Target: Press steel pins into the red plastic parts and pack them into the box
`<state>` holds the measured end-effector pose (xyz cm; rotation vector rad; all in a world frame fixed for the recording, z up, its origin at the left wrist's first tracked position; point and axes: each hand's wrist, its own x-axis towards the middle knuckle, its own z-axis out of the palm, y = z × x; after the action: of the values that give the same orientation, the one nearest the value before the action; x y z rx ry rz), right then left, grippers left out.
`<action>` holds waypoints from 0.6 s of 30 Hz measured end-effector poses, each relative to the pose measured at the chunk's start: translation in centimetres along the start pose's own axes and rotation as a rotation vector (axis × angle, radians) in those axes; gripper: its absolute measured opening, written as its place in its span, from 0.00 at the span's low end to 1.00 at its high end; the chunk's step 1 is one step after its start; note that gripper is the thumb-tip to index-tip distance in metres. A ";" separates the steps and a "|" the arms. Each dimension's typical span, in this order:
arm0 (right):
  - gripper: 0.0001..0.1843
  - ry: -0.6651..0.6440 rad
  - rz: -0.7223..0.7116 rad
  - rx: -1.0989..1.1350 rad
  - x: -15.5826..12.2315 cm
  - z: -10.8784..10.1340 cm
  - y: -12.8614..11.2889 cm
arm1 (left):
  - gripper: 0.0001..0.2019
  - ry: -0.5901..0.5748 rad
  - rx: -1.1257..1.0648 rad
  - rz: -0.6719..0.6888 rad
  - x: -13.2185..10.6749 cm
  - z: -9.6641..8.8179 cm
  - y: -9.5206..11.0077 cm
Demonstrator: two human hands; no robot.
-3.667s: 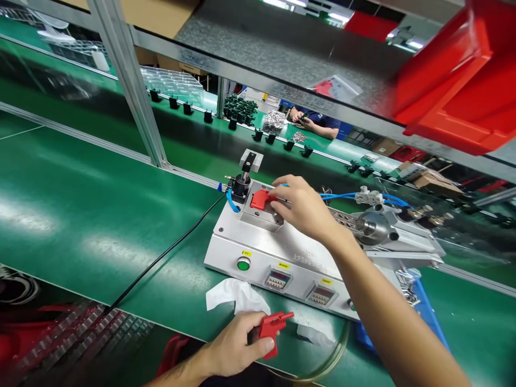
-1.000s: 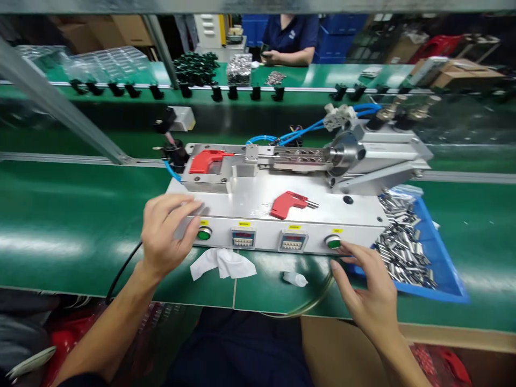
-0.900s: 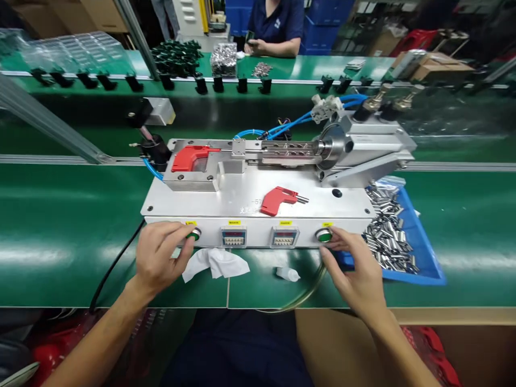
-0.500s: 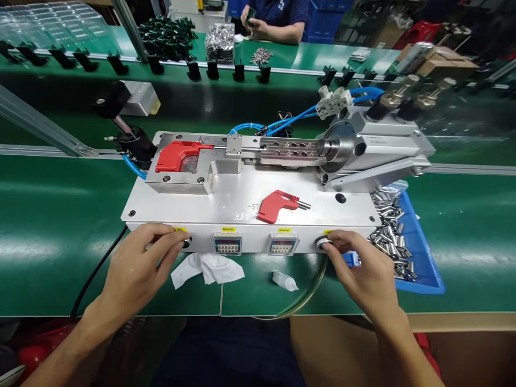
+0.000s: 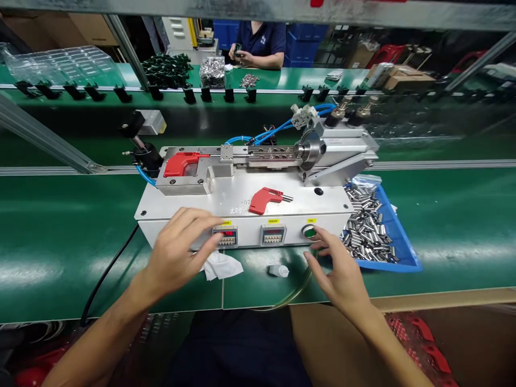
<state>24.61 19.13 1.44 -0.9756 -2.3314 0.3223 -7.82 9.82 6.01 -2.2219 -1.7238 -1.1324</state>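
Observation:
A silver press machine (image 5: 242,201) stands on the green bench. One red plastic part (image 5: 181,163) sits in its fixture at the left. A second red part (image 5: 264,199) with a metal pin lies loose on the machine's top plate. My left hand (image 5: 179,252) hovers open in front of the left end of the front panel and covers the left button. My right hand (image 5: 336,269) is open just below the green right button (image 5: 308,231), not touching it. Both hands hold nothing.
A blue tray (image 5: 397,252) of several metal pins lies right of the machine. A white cloth (image 5: 221,264) and a small bottle (image 5: 279,270) lie before the panel. A black cable (image 5: 105,275) runs left. Across the far conveyor (image 5: 355,121) a person in dark blue (image 5: 258,40) works.
Both hands have come off the two green buttons and drawn back toward me with fingers spread. The rod at the fixture looks pushed in toward the red part.

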 end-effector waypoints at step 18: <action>0.35 0.100 0.089 0.154 -1.8 2.7 1.0 | 0.18 0.071 -0.061 0.149 -1.3 2.1 0.5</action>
<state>24.59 18.54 -1.90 -0.9982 -2.1434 0.4704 -6.40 9.67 3.87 -2.2717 -1.4882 -1.2280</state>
